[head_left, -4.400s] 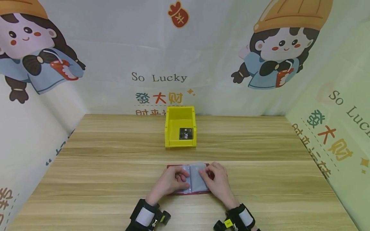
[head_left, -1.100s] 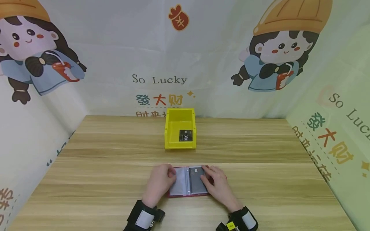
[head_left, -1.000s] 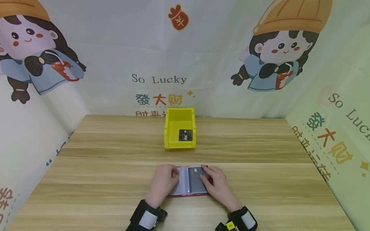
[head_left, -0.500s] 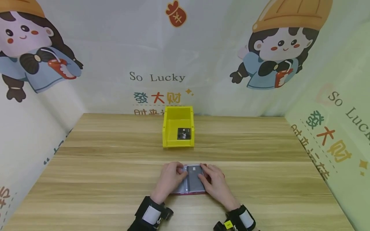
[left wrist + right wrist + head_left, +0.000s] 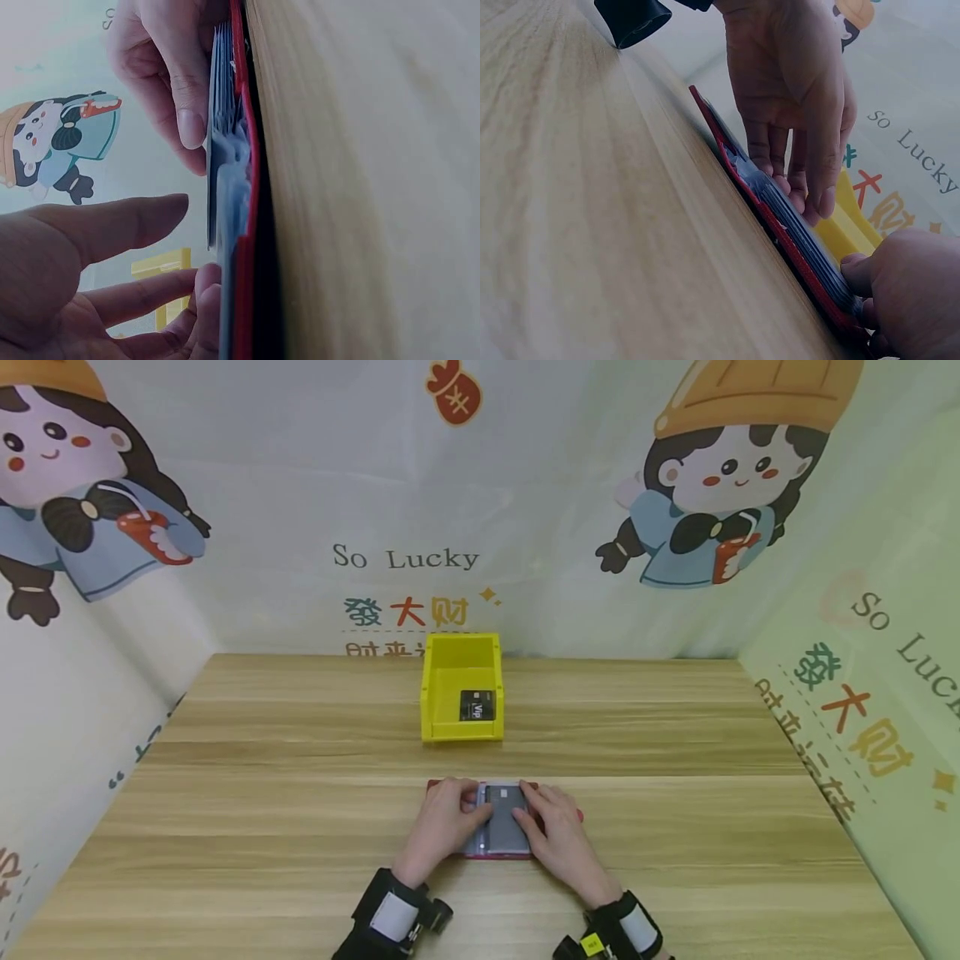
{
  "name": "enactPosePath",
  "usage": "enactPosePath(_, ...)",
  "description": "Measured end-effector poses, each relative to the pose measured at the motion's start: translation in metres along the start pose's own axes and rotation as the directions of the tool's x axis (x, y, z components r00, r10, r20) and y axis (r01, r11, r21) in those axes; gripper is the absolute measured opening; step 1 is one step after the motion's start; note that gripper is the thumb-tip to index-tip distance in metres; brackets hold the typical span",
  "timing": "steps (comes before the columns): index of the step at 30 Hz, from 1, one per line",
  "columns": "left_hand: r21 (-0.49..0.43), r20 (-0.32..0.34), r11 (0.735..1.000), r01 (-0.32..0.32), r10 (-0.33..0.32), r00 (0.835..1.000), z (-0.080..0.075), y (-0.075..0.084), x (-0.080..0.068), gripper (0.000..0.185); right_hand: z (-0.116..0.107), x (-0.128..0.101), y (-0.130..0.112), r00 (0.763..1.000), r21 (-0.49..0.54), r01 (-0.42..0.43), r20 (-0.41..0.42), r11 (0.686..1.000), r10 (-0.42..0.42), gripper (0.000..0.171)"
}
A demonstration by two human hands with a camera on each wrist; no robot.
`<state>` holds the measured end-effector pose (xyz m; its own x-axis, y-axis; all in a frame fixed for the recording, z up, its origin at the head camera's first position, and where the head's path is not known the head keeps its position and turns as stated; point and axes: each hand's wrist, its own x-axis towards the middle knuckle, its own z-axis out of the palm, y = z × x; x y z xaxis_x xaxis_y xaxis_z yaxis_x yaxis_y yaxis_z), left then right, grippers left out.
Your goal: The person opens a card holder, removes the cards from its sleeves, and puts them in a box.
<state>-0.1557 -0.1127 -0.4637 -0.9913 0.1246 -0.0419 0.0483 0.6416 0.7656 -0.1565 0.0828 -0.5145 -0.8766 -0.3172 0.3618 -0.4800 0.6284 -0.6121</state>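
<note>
Booklet [image 5: 478,845] lies spread on the surface [image 5: 720,827], with a grey card [image 5: 507,822] showing on its right-hand side. Change noted: the left hand [image 5: 441,822], at the outer part of the left-hand side about a second ago, has moved inward, and its thumb now points towards the card. Clear leaves alone showed in the earliest view; the card has come into sight since. Judged from this, the work is at the leaf level, with the card side now receiving attention from both hands.

Position of the card: between the hands, in line with the booklet's right-hand leaves. Whether it sits inside a pocket cannot be told. Left fingers are loosely bent near the left-hand side, the thumb spread away from them and clear of the card in the left wrist view; contact of the other fingertips is uncertain. Right hand [image 5: 557,828] pinches the booklet's outer right end, thumb on top. Beyond stands a bin [image 5: 442,697] containing a VIP card [image 5: 477,705]
</note>
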Motion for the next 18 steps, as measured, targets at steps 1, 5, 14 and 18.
enactPosePath(1, -0.003, -0.001, 1.0, -0.002, 0.002, 1.0, 0.0001, -0.0002, -0.0001, 0.036, -0.0002, 0.0, -0.0002, 1.0, 0.004, -0.007, 0.002, 1.0, 0.007, 0.04)
enactPosePath(5, -0.014, -0.003, 1.0, -0.003, 0.003, 1.0, 0.0004, -0.0007, 0.0006, 0.035, -0.0006, -0.0002, -0.0004, 1.0, 0.015, -0.026, 0.011, 1.0, 0.026, 0.042)
enactPosePath(14, -0.052, -0.042, 0.998, 0.027, -0.029, 0.999, -0.002, -0.0045, 0.0038, 0.022, -0.0022, 0.0015, -0.0003, 0.999, 0.015, -0.035, 0.02, 0.999, 0.035, 0.044)
enactPosePath(18, -0.041, -0.045, 0.998, 0.046, -0.047, 0.998, -0.0034, -0.0052, 0.0038, 0.016, -0.0024, 0.0022, -0.001, 0.998, 0.013, -0.046, 0.03, 0.999, 0.046, 0.045)
